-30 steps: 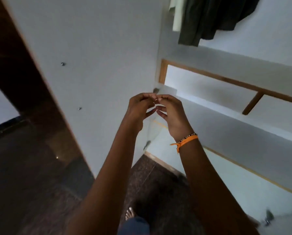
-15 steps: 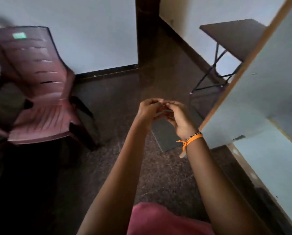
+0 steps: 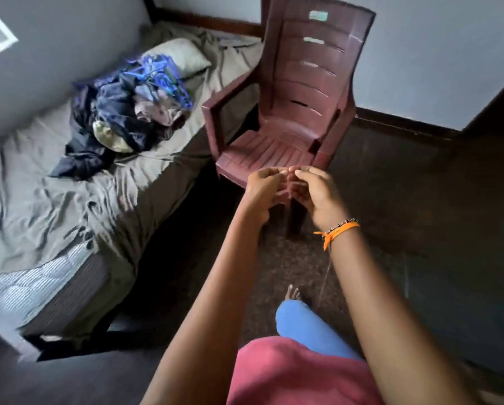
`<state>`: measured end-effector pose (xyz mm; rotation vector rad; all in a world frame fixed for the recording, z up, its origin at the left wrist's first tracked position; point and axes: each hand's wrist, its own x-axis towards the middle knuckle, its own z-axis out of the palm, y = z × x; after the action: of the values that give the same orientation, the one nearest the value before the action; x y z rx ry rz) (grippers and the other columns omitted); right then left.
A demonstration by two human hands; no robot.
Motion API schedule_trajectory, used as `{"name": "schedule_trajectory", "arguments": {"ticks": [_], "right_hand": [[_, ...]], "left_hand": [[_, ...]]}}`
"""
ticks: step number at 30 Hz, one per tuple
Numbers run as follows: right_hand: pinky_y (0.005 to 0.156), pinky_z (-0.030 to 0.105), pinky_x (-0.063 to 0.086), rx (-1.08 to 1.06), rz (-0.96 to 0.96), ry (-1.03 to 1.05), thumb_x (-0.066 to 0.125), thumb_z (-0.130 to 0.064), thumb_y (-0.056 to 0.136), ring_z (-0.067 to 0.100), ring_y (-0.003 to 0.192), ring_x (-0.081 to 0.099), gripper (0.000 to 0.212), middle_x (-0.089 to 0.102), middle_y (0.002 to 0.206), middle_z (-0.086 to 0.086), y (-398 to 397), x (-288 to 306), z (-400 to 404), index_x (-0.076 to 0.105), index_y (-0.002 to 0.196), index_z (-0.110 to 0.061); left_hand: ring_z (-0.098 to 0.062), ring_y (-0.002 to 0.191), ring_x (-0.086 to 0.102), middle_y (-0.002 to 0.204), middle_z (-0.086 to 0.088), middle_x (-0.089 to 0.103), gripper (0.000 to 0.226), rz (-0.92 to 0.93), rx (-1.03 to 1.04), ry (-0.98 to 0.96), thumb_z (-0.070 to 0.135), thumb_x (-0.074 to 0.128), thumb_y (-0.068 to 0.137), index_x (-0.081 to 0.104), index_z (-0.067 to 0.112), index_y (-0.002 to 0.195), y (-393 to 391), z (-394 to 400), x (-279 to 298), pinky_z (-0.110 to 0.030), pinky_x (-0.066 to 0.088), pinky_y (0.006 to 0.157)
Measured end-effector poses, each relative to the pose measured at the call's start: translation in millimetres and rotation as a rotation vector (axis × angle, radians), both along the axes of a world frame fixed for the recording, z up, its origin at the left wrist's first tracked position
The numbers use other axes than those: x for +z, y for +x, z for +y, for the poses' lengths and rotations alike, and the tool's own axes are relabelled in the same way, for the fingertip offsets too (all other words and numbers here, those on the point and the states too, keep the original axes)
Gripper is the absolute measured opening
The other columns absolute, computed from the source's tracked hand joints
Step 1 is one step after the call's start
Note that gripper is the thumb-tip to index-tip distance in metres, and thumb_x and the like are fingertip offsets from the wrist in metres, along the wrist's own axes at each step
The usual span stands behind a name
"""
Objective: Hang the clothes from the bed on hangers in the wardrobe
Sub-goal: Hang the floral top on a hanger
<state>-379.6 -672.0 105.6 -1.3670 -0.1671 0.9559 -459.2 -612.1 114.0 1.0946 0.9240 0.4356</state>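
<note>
Your left hand (image 3: 264,191) and right hand (image 3: 315,191) meet fingertip to fingertip, fingers curled; whether they pinch anything, cannot tell. Heap of dark blue clothes (image 3: 125,118) on grey-sheeted bed (image 3: 55,206), well left and beyond. Risk: tangled garments dragging out together.

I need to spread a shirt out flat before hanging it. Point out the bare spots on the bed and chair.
The bed has open sheet between the clothes pile and the striped mattress corner. The chair seat is bare too. The pillow end is crowded: the pile and blue hangers overlap it.
</note>
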Motion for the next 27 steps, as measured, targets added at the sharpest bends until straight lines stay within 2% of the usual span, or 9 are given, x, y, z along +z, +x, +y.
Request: {"name": "schedule_trajectory", "arguments": {"ticks": [2,5,8,12,15,19,24,27], "right_hand": [[0.052,0.017,0.045,0.083,-0.014,-0.021,0.043,-0.004,0.095,0.006,0.055,0.056,0.025,0.061,0.066,-0.003,-2.4,-5.8,46.9,0.059,0.08,-0.014],[0.061,0.018,0.046,0.199,-0.025,-0.02,0.042,-0.006,0.095,0.006,0.06,0.055,0.024,0.061,0.069,-0.003,-2.0,-12.9,119.0,0.06,0.081,-0.015],[0.057,0.016,0.043,0.294,-0.018,-0.005,0.041,-0.005,0.095,0.004,0.054,0.053,0.026,0.06,0.061,-0.005,4.9,-10.5,201.8,0.059,0.079,-0.015],[0.044,0.011,0.039,0.377,-0.028,-0.014,0.04,-0.001,0.095,-0.001,0.038,0.05,0.028,0.058,0.044,-0.009,13.3,-6.8,310.7,0.056,0.076,-0.013],[0.047,0.012,0.039,0.454,-0.031,-0.051,0.043,-0.006,0.095,-0.001,0.043,0.05,0.026,0.06,0.049,-0.009,8.4,-14.2,373.1,0.058,0.077,-0.015],[0.059,0.017,0.039,0.557,-0.001,-0.092,0.042,-0.006,0.096,0.004,0.056,0.052,0.025,0.057,0.068,-0.001,-8.2,-31.0,436.4,0.058,0.079,-0.015],[0.06,0.02,0.039,0.637,-0.046,-0.125,0.042,-0.005,0.096,0.009,0.064,0.051,0.026,0.057,0.071,0.0,-32.9,-57.2,554.0,0.06,0.079,-0.014],[0.061,0.019,0.038,0.656,-0.064,-0.163,0.041,-0.005,0.097,0.009,0.062,0.049,0.025,0.056,0.07,0.002,-47.0,-62.3,626.1,0.059,0.081,-0.013]], "left_hand": [[0.0,0.048,0.055,0.053,0.008,0.059,0.022,-0.002,0.072,-0.009,0.005,0.052,0.095,0.06,0.016,0.077,-6.7,39.3,-5.0,-0.015,0.049,0.054],[-0.005,0.063,0.054,0.067,0.003,0.059,0.022,0.007,0.154,-0.017,0.006,0.053,0.094,0.063,0.018,0.079,-10.2,103.7,-12.2,-0.019,0.049,0.067],[-0.006,0.065,0.052,0.072,0.001,0.057,0.02,0.013,0.226,-0.023,0.006,0.052,0.094,0.063,0.017,0.081,-7.1,177.4,-11.1,-0.022,0.049,0.071],[-0.002,0.054,0.05,0.063,0.004,0.056,0.023,-0.012,0.341,-0.049,0.007,0.048,0.096,0.059,0.017,0.079,-5.6,271.7,-7.0,-0.019,0.049,0.06],[-0.004,0.058,0.049,0.066,0.005,0.056,0.019,-0.012,0.436,-0.099,0.011,0.049,0.097,0.059,0.017,0.082,-16.8,327.3,-18.3,-0.019,0.048,0.06],[-0.005,0.06,0.05,0.075,0.001,0.055,0.016,0.006,0.532,-0.159,0.01,0.05,0.097,0.061,0.016,0.087,-36.8,389.3,-40.3,-0.016,0.047,0.055],[-0.004,0.06,0.049,0.063,0.006,0.056,0.018,0.005,0.581,-0.176,0.009,0.051,0.096,0.061,0.017,0.083,-61.3,510.5,-65.5,-0.017,0.047,0.059],[0.0,0.048,0.045,0.058,0.008,0.053,0.019,0.047,0.532,-0.205,0.012,0.048,0.097,0.061,0.018,0.085,-75.1,582.1,-74.2,-0.013,0.043,0.051]]}}
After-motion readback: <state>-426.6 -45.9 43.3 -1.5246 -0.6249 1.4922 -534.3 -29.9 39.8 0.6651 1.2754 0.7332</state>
